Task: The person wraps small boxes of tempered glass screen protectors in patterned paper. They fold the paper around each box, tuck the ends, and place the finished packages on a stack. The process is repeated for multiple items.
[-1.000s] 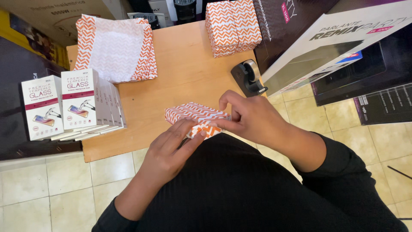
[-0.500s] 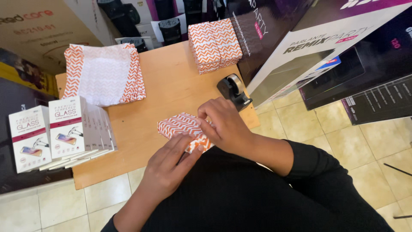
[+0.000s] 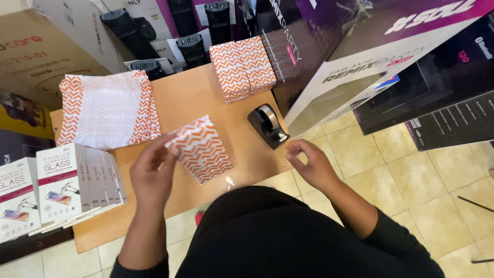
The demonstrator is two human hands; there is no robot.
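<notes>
The big printed cartons [image 3: 360, 56] fill the upper right of the frame, leaning over the tiled floor [image 3: 411, 170] that shows at the right and bottom. A brown cardboard box [image 3: 36, 56] sits in the upper left corner. The wooden table [image 3: 195, 103] runs across the middle left, its near edge just in front of the person's dark-clothed body at the bottom centre.

On the table's upper left lies a stack of flat sheets [image 3: 105, 110], white in the middle with orange chevron borders. At the lower left edge stands a row of white boxes [image 3: 62, 185], leaning side by side, partly off the table's corner. At the top centre, against the cartons, is a pile of wrapped packs [image 3: 243, 68] in the same orange chevron paper.

In the middle of the frame is the wrapped box [image 3: 199, 149], orange and white chevron, tilted, held just above the table surface. The left hand [image 3: 152, 172] grips it by its left corner, fingers pinching the upper left edge with the thumb below. The rest of the box is free of the hand.

The black tape dispenser [image 3: 267, 125] stands at the table's right edge, right of the wrapped box and apart from it. The right hand [image 3: 311, 164] hovers just below the dispenser, off the table's corner, fingers drawn together at the tips. Whether it pinches a strip of tape cannot be told. A small clear scrap [image 3: 230, 181] glints on the table near the front edge, between the two hands.
</notes>
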